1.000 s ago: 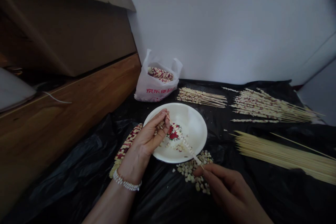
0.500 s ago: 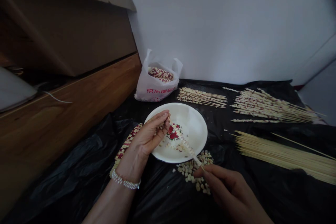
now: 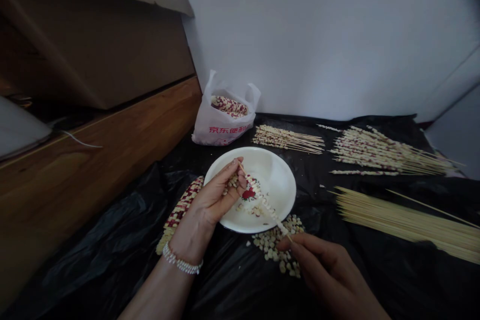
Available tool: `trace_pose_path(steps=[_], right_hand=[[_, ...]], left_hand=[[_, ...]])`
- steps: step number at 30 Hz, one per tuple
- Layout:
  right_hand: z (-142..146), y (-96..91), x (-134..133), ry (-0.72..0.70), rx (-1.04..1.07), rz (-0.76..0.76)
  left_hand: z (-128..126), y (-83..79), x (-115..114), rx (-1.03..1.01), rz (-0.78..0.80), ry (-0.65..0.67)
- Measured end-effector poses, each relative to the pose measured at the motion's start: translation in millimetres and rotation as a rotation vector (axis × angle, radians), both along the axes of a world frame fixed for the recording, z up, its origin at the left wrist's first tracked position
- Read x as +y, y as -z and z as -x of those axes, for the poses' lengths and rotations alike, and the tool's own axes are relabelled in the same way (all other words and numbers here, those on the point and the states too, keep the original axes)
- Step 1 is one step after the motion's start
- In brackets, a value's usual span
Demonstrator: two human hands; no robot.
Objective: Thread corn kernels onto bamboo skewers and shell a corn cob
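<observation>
A skewer threaded with pale corn kernels (image 3: 265, 204) slants over a white bowl (image 3: 283, 175) with a red flower pattern. Its near end is pinched between the thumb and forefinger of my right hand (image 3: 326, 265). My left hand (image 3: 217, 190), wearing a beaded bracelet, is curled over the bowl with several loose corn kernels in its cupped fingers. The left thumb and forefinger close around the far tip of the skewer; whether a kernel is between them I cannot tell. More loose kernels lie inside the bowl. A corn cob (image 3: 183, 205) with red and cream kernels rests beside my left forearm.
Loose kernels (image 3: 272, 247) are heaped in front of the bowl on black plastic sheeting (image 3: 108, 240). Bare skewers (image 3: 405, 220) lie at right, loaded skewers (image 3: 375, 150) behind them, a smaller bundle (image 3: 287, 138) behind the bowl. A white plastic bag (image 3: 225, 127) holds cobs.
My left hand has shifted slightly, its fingers opening a little so that more of the kernels show. My right hand and the skewer are nearly unmoved.
</observation>
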State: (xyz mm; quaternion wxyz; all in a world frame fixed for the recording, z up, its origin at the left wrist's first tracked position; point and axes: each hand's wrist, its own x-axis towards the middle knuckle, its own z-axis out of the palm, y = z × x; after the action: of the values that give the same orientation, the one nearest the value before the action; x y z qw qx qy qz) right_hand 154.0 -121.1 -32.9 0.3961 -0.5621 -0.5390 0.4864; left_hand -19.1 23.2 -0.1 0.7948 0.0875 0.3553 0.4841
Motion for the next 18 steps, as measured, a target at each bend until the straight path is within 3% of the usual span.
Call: trace_pose_path(steps=[10, 18], right_hand=[[0.9, -3.8, 0.8, -0.029, 0.005, -0.053], [1.3, 5.2, -1.1, 0.016, -0.029, -0.130]], left_hand=[[-0.4, 0.1, 2.0, 0.027, -0.024, -0.048], [0.0, -0.8, 2.0, 0.057, -0.046, -0.032]])
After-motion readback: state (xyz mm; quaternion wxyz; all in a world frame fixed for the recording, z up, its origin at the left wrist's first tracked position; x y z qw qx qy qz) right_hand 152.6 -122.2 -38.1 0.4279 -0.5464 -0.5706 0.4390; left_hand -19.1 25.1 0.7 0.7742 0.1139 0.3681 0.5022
